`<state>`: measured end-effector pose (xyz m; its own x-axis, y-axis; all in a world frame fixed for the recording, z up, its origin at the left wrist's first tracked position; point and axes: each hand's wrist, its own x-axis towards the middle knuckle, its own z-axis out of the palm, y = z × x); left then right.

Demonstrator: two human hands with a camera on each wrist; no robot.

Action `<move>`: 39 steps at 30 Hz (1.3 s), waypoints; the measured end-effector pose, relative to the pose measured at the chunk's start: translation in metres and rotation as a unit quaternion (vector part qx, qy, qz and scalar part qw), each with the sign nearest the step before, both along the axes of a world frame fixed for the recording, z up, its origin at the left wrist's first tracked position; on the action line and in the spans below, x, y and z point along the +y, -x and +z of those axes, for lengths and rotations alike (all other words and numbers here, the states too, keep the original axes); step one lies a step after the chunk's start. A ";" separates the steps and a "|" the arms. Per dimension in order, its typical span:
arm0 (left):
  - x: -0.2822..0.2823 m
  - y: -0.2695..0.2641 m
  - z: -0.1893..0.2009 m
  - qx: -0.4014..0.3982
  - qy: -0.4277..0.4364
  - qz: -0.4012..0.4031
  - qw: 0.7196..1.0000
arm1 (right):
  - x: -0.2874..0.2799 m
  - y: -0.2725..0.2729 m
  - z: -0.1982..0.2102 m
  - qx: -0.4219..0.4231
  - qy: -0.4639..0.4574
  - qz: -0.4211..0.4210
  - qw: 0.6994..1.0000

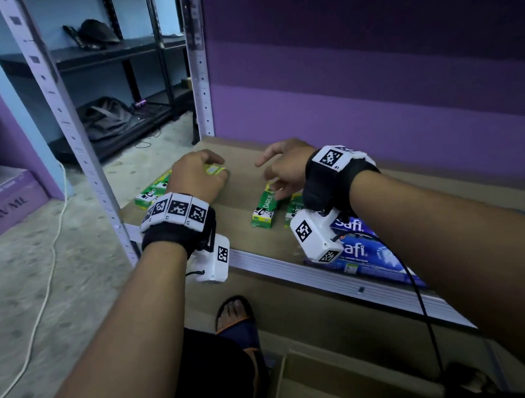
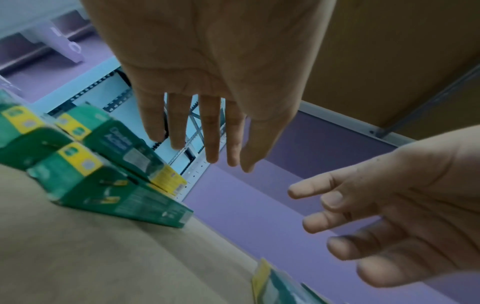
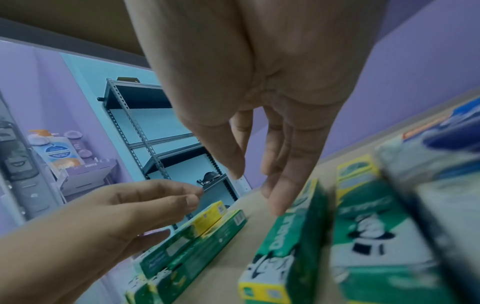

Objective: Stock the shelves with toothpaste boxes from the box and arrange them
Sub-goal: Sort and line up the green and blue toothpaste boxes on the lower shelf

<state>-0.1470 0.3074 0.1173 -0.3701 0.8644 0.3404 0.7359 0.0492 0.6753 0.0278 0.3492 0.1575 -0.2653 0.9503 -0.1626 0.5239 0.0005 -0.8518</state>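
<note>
Green Darlie toothpaste boxes lie on the brown shelf board [image 1: 243, 172] in two groups. The left group [image 1: 151, 193] lies flat near the shelf's left edge, and my left hand [image 1: 199, 175] hovers over its far end. In the left wrist view its fingers [image 2: 210, 133] are straight and hold nothing, with the boxes [image 2: 116, 164] below them. My right hand [image 1: 281, 169] hangs over the right group [image 1: 263, 209]. Its fingers [image 3: 278, 185] point down, their tips close to the nearest green box [image 3: 283, 242], and grip nothing. An open cardboard box [image 1: 332, 378] stands on the floor below.
Blue Safi boxes [image 1: 357, 248] lie at the shelf's front right, beside the green ones. A perforated metal upright [image 1: 70, 126] bounds the shelf on the left. A white cable [image 1: 42, 294] runs over the floor; a purple carton [image 1: 1, 206] stands far left. My sandalled foot [image 1: 236, 320] is under the shelf edge.
</note>
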 end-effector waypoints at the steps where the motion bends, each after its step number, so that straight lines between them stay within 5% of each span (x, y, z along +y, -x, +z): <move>1: 0.001 -0.006 0.000 0.005 0.008 -0.021 1.000 | 0.000 -0.008 0.002 -0.013 -0.008 0.000 1.000; 9: 0.007 -0.044 -0.006 0.014 0.069 -0.155 0.985 | -0.003 -0.058 0.010 -0.108 -0.058 -0.001 0.992; 16: 0.007 -0.055 -0.012 0.073 0.129 -0.193 0.970 | -0.010 -0.073 0.014 -0.224 -0.084 0.050 0.970; 28: 0.004 -0.019 -0.019 0.046 0.157 -0.117 0.980 | -0.026 -0.048 0.000 -0.447 -0.147 0.143 0.871; 39: -0.002 0.005 -0.022 0.043 0.136 -0.046 0.989 | -0.036 -0.030 0.003 -0.445 -0.175 0.211 0.853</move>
<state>-0.1517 0.3059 0.0957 -0.2648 0.9571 0.1175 0.8002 0.1501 0.5807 0.0577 0.3134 0.1604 -0.5148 0.8326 -0.2045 0.8531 0.5211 -0.0258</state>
